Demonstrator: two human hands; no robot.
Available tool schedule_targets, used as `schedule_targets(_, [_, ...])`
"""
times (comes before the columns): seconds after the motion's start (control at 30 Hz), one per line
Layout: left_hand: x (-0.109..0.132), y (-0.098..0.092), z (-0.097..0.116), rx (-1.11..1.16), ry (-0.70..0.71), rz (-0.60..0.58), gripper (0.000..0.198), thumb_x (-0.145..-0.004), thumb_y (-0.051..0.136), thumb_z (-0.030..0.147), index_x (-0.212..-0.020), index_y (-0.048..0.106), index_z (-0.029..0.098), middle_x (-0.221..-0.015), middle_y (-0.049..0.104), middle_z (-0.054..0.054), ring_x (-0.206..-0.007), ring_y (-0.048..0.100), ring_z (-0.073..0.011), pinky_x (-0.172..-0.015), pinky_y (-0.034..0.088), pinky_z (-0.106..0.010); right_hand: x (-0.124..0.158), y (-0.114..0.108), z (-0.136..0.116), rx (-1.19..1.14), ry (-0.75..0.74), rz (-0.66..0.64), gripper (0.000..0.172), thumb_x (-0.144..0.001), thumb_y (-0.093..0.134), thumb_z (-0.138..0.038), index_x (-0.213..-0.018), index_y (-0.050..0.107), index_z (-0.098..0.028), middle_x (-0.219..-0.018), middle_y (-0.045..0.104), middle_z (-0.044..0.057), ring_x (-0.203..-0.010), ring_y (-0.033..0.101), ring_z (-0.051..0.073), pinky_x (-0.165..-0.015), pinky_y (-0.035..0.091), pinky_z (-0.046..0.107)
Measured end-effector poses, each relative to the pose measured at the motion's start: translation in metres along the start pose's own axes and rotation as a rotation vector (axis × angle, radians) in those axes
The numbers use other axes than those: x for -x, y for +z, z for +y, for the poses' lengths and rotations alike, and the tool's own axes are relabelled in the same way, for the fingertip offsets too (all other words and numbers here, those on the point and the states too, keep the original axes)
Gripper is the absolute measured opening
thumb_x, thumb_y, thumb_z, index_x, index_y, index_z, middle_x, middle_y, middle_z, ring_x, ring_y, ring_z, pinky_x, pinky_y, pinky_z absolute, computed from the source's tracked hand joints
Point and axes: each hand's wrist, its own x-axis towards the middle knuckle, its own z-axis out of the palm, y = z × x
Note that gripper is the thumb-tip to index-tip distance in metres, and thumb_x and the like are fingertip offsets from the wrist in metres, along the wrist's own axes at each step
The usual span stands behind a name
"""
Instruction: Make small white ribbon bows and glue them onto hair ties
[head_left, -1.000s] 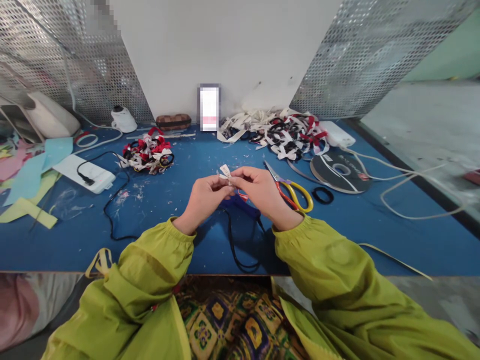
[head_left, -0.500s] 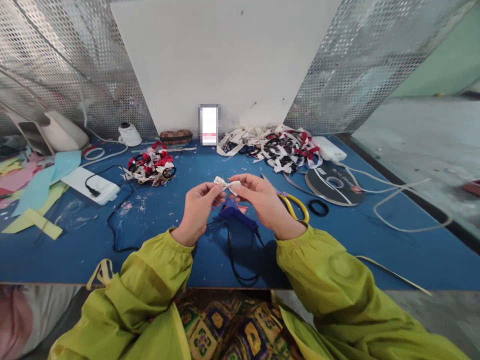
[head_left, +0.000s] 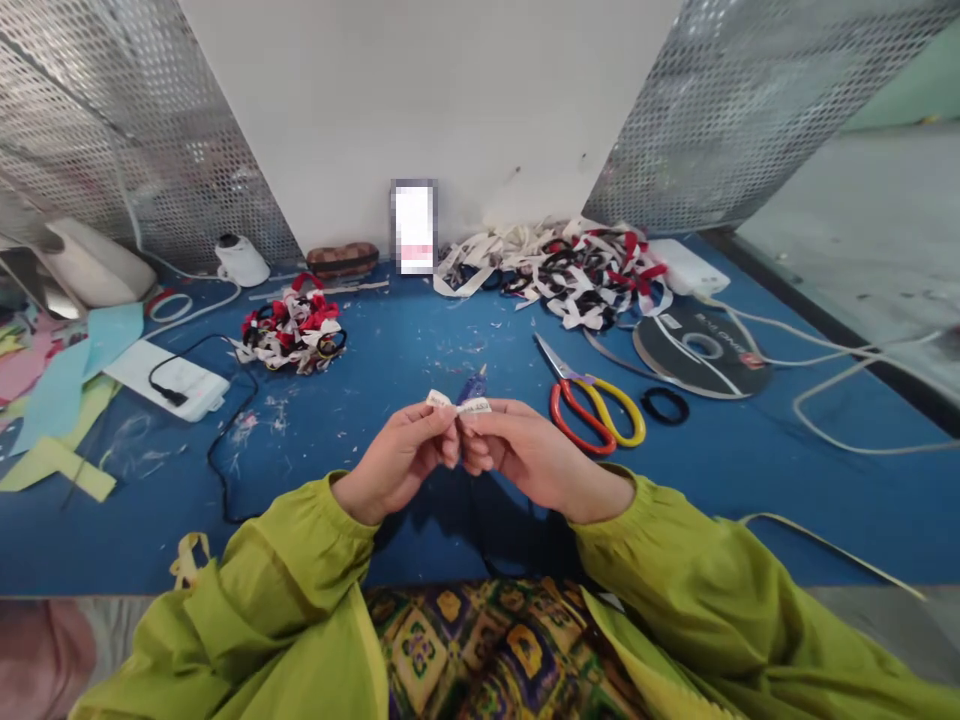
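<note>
A small white bow (head_left: 474, 406) with dark print is pinched between my two hands, low over the middle of the blue table. My left hand (head_left: 405, 455) grips its left side, thumb against fingers. On its right side my right hand (head_left: 529, 455) does the same, and the fingertips of both hands nearly meet at the centre. Just behind the bow, a blue glue gun (head_left: 472, 386) lies on the table with its tip showing; my hands hide most of it. Scissors (head_left: 598, 408) with red and yellow handles rest right of my right hand.
Hair ties with ribbons form a small pile (head_left: 292, 328) at left and a bigger one (head_left: 585, 270) at back right. A black ring (head_left: 664, 405), a ribbon reel (head_left: 701, 350), a white power strip (head_left: 169, 380) and a lit phone (head_left: 414, 228) lie or stand around.
Both hands have come lower and closer together with the bow, now covering more of the glue gun. The scissors show fully. The whole view has shifted slightly.
</note>
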Motion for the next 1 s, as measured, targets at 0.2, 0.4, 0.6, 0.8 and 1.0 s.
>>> schedule_targets(0.2, [0.002, -0.002, -0.010, 0.163, -0.028, 0.065, 0.032, -0.062, 0.081, 0.034, -0.058, 0.057, 0.013, -0.048, 0.054, 0.003, -0.045, 0.046, -0.0053, -0.048, 0.039, -0.017, -0.002, 0.004, 0.011, -0.211, -0.010, 0.027, 0.024, -0.071, 0.061, -0.016, -0.051, 0.049, -0.017, -0.046, 0.038, -0.006, -0.046, 0.035, 0.007, -0.049, 0.036, 0.023])
schedule_targets(0.4, [0.001, -0.003, -0.014, 0.177, -0.044, 0.075, 0.034, -0.061, 0.081, 0.037, -0.057, 0.057, 0.014, -0.049, 0.053, 0.003, -0.045, 0.044, -0.0057, -0.050, 0.044, -0.018, -0.002, 0.006, 0.015, -0.307, -0.009, 0.050, 0.023, -0.071, 0.060, -0.015, -0.049, 0.051, -0.016, -0.046, 0.033, -0.007, -0.046, 0.030, 0.006, -0.050, 0.039, 0.021])
schedule_targets(0.6, [0.001, -0.002, -0.014, 0.210, -0.028, 0.060, 0.033, -0.061, 0.082, 0.035, -0.057, 0.057, 0.014, -0.049, 0.051, 0.004, -0.044, 0.044, -0.0050, -0.052, 0.047, -0.018, -0.001, 0.006, 0.016, -0.338, -0.015, 0.004, 0.025, -0.072, 0.058, -0.015, -0.047, 0.055, -0.016, -0.046, 0.033, -0.006, -0.046, 0.026, 0.006, -0.054, 0.043, 0.019])
schedule_targets(0.8, [0.003, -0.003, -0.013, 0.194, -0.017, 0.041, 0.035, -0.061, 0.082, 0.036, -0.055, 0.055, 0.014, -0.045, 0.048, 0.005, -0.041, 0.039, -0.0038, -0.051, 0.045, -0.017, 0.000, 0.006, 0.016, -0.393, -0.007, -0.033, 0.024, -0.072, 0.060, -0.014, -0.049, 0.053, -0.017, -0.048, 0.032, -0.008, -0.043, 0.021, 0.005, -0.058, 0.046, 0.020])
schedule_targets(1.0, [0.004, -0.001, -0.012, 0.204, -0.026, 0.037, 0.034, -0.065, 0.079, 0.036, -0.055, 0.055, 0.014, -0.045, 0.048, 0.005, -0.042, 0.041, -0.0045, -0.052, 0.044, -0.018, 0.002, 0.003, 0.014, -0.352, 0.020, 0.007, 0.022, -0.075, 0.063, -0.019, -0.054, 0.054, -0.017, -0.049, 0.034, -0.007, -0.045, 0.027, 0.006, -0.061, 0.047, 0.022])
